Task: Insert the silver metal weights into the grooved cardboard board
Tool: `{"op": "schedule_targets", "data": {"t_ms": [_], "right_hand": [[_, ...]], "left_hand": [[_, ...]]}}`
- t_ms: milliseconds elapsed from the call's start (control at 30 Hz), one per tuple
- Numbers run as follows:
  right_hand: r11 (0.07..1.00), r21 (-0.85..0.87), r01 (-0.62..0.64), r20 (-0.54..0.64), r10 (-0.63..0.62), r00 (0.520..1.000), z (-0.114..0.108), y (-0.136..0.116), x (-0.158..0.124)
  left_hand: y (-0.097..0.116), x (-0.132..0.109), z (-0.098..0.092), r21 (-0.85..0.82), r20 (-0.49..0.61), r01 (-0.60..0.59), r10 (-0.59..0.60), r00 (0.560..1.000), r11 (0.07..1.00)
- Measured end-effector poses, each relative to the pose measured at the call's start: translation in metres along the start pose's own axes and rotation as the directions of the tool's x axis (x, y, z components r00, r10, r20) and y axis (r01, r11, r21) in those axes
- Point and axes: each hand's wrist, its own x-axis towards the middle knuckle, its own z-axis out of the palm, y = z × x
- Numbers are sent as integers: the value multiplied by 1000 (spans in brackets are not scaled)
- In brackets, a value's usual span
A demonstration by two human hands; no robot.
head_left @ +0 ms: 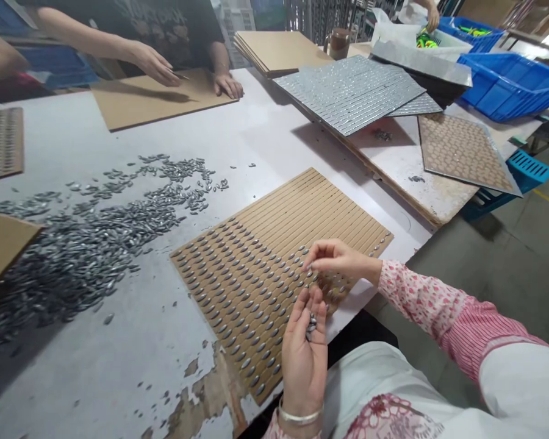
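A brown grooved board (302, 213) lies on the table in front of me, with small grey almond-shaped metal pieces (238, 292) set in rows over its near and left part. The far grooves hold none. My left hand (305, 360) is turned palm up over the board's near edge, fingers curled around several loose metal pieces (311, 326). Just above it, my right hand (336, 259) pinches at thumb and fingertips over the rows, on what looks like one such piece, mostly hidden. Part of the board is covered by both hands.
A large heap of metal pieces (100, 244) spreads across the table's left. Opposite, a person's hands (158, 64) are over a plain board (132, 100). Silver filled boards (352, 91), a patterned board (466, 146) and a blue crate (512, 85) stand at the right.
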Motion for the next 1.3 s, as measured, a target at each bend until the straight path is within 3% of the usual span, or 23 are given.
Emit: {"op": "schedule_targets", "data": {"t_ms": [100, 233, 300, 400, 600, 700, 767, 833, 933, 1133, 1300], "right_hand": [[971, -237, 22, -191, -68, 979, -25, -1, 17], [681, -731, 32, -117, -171, 978, -48, 3, 37], [599, -800, 38, -79, -168, 983, -50, 7, 42], [574, -819, 5, -104, -156, 982, -47, 15, 47], [457, -888, 47, -85, -263, 961, -47, 27, 54], [500, -864, 64, -105, -303, 947, -43, 22, 49], [625, -772, 113, -79, -271, 959, -33, 15, 40], [792, -591, 156, 57, -152, 987, -18, 6, 28], [930, -344, 127, 323, -9, 946, 4, -3, 14], [922, -350, 165, 378, -22, 926, 20, -8, 11], [851, -436, 294, 420, -97, 902, 19, -13, 22]], "left_hand": [[3, -3, -1, -5, -18, 107, -107, 994, 994], [2, -6, -3, -44, 47, 137, -135, 990, 990], [1, -6, -5, -34, 45, 111, -109, 993, 993], [0, -4, -7, -13, 15, 94, -94, 995, 996], [-2, -1, -9, -1, 12, 74, -74, 997, 997], [-2, 1, -10, -10, 21, 48, -48, 999, 999], [-2, 2, -10, -19, 14, 43, -43, 999, 999], [-2, 4, -11, -40, 2, 36, -36, 999, 999], [-2, 6, -12, -89, 10, 32, -31, 999, 996], [2, 7, -9, -130, 38, 33, -29, 999, 991], [7, 4, -7, -104, -23, 7, -9, 1000, 995]]}}
